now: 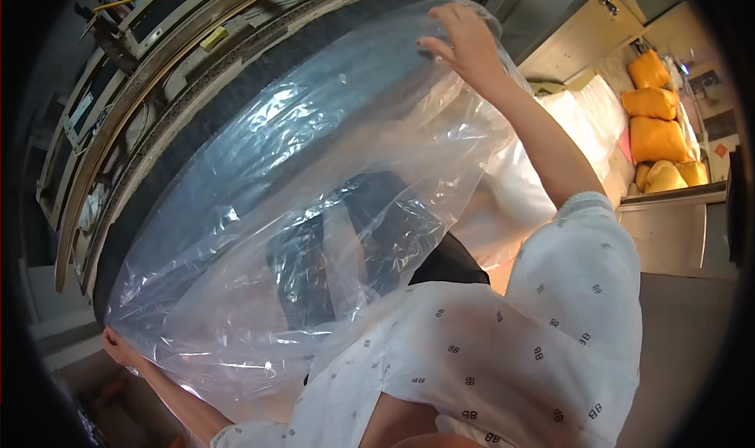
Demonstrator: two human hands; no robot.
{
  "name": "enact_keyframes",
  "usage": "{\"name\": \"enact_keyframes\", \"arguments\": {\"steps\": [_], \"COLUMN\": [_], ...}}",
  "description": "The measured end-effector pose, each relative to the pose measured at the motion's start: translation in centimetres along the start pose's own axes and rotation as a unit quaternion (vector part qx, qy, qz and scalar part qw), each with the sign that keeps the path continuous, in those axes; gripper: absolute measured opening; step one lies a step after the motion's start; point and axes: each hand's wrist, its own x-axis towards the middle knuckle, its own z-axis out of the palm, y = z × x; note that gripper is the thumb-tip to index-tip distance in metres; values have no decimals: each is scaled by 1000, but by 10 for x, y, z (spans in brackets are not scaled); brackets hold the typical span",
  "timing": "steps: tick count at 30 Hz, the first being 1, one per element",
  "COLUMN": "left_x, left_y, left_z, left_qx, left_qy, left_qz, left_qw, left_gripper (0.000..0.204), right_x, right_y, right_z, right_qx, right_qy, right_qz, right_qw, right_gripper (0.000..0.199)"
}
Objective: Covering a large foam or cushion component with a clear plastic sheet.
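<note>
White patterned sleeves (pixel 550 346) filled the lower part of the view, both forearms extending away from them to a large clear plastic bag (pixel 314 212) held spread wide between the two hands. Right hand (pixel 468 43) was raised high with the arm nearly straight, wrist bent slightly, fingers curled together over the bag's upper edge and pinching the film against the thumb. Left hand (pixel 122 347) was low and far out to the side, arm extended, fingers closed on the bag's lower corner; the fingertips themselves were hidden behind the film. Between the two sets of fingers the bag stretched taut and billowed, a dark folded item (pixel 354 243) showing dimly through it. Beyond the right fingers lay a dark padded surface (pixel 236 94) with a curved wooden frame (pixel 149 78). Well apart from the right fingers, white pillows (pixel 582 110) and orange cushions (pixel 657 125) were stacked.
</note>
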Motion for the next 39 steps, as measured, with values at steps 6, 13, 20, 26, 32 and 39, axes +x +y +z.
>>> {"name": "enact_keyframes", "arguments": {"steps": [6, 13, 20, 26, 32, 39], "left_x": [4, -15, -30, -84, -54, 52], "left_y": [1, 47, 21, -38, -62, -31], "left_z": [1, -45, -138, -152, -114, -34], "left_qx": [-17, -40, -188, -226, -376, -325], "left_qy": [39, 42, -45, -101, -46, 13], "left_qz": [12, -41, -135, -247, -105, -157], "left_qw": [999, 997, 972, 937, 920, 933], "left_gripper": [32, 34, 36, 36, 38, 31], "right_x": [35, 61, 75, 70, 110, 130], "right_y": [42, 30, 53, 43, 65, 11], "right_z": [26, 56, 58, 72, 49, 11], "right_qx": [-34, 64, 152, 275, 226, 296], "right_qy": [102, -2, -75, -19, 92, 150], "right_qz": [-22, 94, 23, 33, 16, 150], "right_qw": [994, 993, 985, 961, 970, 931], "right_gripper": [27, 22, 14, 14, 14, 10]}}
